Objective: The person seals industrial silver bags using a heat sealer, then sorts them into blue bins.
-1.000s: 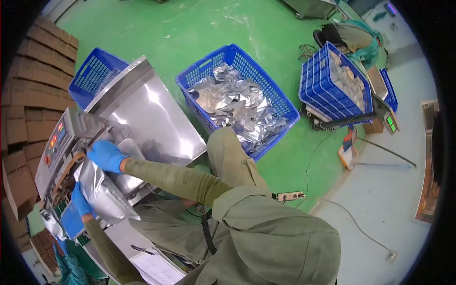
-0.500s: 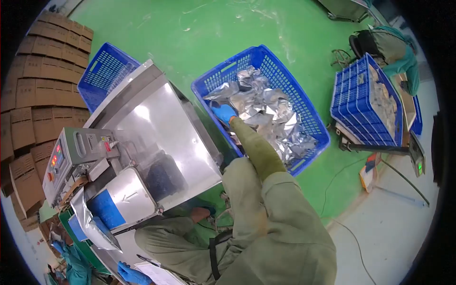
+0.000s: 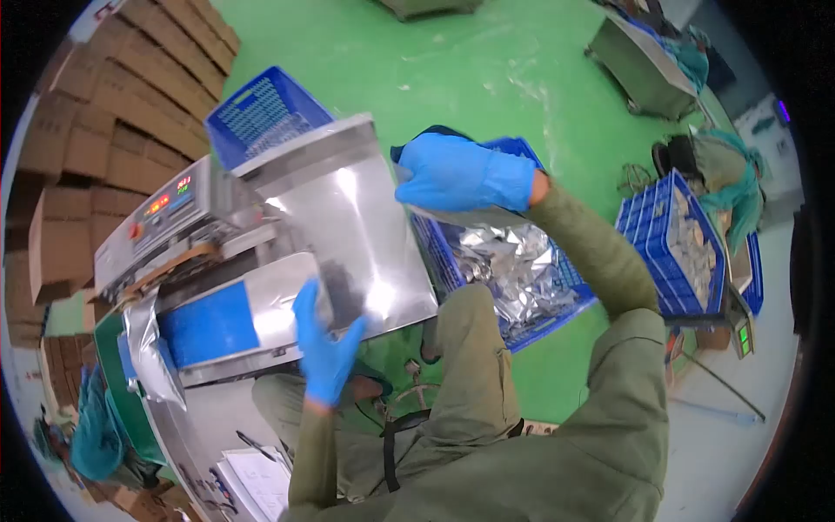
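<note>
My right hand (image 3: 465, 174), in a blue glove, is closed and raised over the near-left side of a blue basket (image 3: 557, 322). Its fingers grip a foil pouch (image 3: 487, 216), mostly hidden behind the glove. Silver foil pouches (image 3: 513, 270) lie heaped in that basket. Also gloved in blue, my left hand (image 3: 326, 352) hovers by the right end of the sealing machine's plate (image 3: 283, 296), fingers spread and nothing in them. At the machine's left end, another silver foil pouch (image 3: 152, 348) lies on the blue belt (image 3: 209, 326).
The machine's control box (image 3: 161, 217) stands beside a steel tray (image 3: 348, 226). A second blue basket (image 3: 261, 113) is behind it. Cardboard boxes (image 3: 113, 113) are stacked at left. A notebook (image 3: 257, 478) lies near my lap. A co-worker (image 3: 731, 174) is at right by a filled crate (image 3: 665, 244).
My right hand has risen out of the basket, holding a foil pouch. My left hand has come up from beside the notebook to the machine. The view has shifted.
</note>
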Demonstrator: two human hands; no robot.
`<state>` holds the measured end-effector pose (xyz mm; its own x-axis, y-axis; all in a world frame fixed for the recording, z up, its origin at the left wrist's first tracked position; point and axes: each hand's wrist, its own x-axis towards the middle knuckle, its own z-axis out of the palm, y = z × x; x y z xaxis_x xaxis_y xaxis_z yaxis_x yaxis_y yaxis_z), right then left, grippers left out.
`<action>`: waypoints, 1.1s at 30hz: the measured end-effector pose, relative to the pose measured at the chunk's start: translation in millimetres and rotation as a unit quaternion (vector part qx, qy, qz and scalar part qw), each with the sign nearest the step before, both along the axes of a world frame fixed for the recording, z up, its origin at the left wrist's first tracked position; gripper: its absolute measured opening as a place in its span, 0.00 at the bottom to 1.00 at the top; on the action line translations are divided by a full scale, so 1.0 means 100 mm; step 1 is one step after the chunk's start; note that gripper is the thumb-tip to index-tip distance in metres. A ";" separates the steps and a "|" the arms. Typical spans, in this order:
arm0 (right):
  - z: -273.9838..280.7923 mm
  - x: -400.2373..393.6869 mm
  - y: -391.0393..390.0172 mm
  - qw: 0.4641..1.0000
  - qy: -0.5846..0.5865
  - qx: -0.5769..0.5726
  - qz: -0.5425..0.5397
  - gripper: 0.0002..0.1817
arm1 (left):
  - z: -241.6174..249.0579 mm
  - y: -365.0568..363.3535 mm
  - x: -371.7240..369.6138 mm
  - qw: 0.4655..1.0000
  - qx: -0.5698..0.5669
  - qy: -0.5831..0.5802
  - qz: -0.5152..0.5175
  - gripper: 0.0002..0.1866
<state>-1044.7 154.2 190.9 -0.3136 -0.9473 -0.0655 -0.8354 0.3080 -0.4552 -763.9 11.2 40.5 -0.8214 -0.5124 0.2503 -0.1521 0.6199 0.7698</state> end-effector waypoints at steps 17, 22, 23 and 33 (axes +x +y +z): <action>-0.51 1.69 -0.82 0.931 -0.105 -0.325 -0.132 0.18 | 0.21 -1.34 0.66 0.989 0.145 0.011 -0.037 0.44; -0.72 1.64 -0.81 0.919 0.052 -0.373 -0.115 0.12 | 1.19 -1.44 0.75 0.967 0.162 0.101 -0.167 0.17; -0.75 1.66 -0.78 0.923 0.078 -0.359 -0.116 0.12 | 1.19 -1.48 0.70 0.981 0.040 0.070 -0.175 0.14; -0.84 1.62 -0.50 0.857 0.089 -0.501 -0.078 0.24 | 1.18 -1.66 0.90 0.914 -0.375 0.138 -0.072 0.21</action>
<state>-882.6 103.8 107.3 -0.3619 -0.4450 0.8191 -0.9036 -0.0485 -0.4256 -673.9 -155.2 159.0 -0.7201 -0.0036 0.6939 0.1084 0.9871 0.1176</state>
